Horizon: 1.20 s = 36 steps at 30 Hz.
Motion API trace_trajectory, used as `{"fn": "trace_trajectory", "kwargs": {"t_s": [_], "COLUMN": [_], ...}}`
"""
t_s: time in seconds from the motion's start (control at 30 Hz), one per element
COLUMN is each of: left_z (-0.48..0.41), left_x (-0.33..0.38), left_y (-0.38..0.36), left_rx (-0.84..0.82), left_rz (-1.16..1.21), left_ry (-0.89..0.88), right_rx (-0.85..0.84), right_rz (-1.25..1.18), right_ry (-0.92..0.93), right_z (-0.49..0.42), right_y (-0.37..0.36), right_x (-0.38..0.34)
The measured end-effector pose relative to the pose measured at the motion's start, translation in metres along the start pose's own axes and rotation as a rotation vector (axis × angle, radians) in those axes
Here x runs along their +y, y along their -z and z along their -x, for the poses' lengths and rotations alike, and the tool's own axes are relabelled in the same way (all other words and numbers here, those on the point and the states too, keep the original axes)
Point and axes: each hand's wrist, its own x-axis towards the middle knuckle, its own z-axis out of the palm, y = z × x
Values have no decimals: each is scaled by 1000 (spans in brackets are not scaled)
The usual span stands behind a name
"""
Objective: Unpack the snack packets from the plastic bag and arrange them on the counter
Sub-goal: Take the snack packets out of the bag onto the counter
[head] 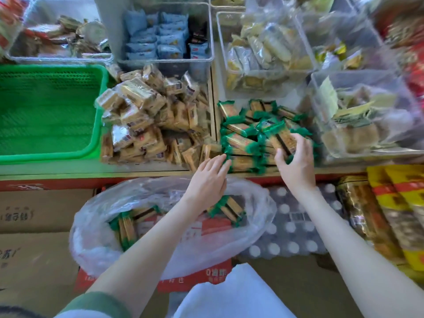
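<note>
- Head view, what is done: we see a good heap of green-wrapped snack packets (250,134) already lying on the counter (68,171), in the section just right of the wooden divider and beside a pile of brown packets (151,118).
- Head view, right hand: our right hand (296,166) is at the near right side of that heap, thumb and fingers curled round one or more packets. Blur keeps us from counting how many it holds.
- Head view, left hand: our left hand (210,177) reaches over the counter's front edge with fingers nearly straight and close together, the tips touching the near left corner of the heap. It holds nothing that we can make out.
- Head view, what is left: the plastic bag (91,226) sits open below the counter, on boxes, and leftover packets (229,208) show in it, a cluster near our left wrist and another at its left side.
- Our judgement: we are well past halfway. The heap is loose and jumbled rather than in rows, so tidying remains, along with emptying the bag.
- Elsewhere: a green basket (46,111) and clear bins (165,31) of other snacks stand further back.
</note>
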Motion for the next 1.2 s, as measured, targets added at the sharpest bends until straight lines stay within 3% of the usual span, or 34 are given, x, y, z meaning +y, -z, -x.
{"fn": "trace_trajectory", "kwargs": {"t_s": [0.13,0.2,0.3,0.4,0.53,0.67,0.83,0.97,1.1,1.2], "left_z": [-28,-37,-41,-30,6,62,162,231,267,278], "left_x": [19,24,26,22,10,-15,-66,-107,-141,-159], "left_y": [-22,-30,-36,-36,-33,-26,-10,3,13,10], "left_rx": [-54,-65,-72,-80,-31,6,-95,-191,-379,-347], "left_rz": [-66,-85,-98,-84,-46,-39,-83,-147,-116,-65], "left_ry": [78,107,110,99,91,140,352,552,630,603], "right_rx": [-5,-155,-404,-327,-156,-343,-604,-766,-828,-816], "right_rz": [96,195,379,344,157,36,-16,-55,-17,192], "right_ry": [13,75,14,66,319,527,753,820,887,909], "right_z": [-55,-74,-83,-75,-29,45,119,164,200,214], "right_y": [3,-7,-18,-16,-21,-49,-101,-153,-206,-231], "right_x": [42,61,76,68,27,-20,-73,-129,-185,-211]}}
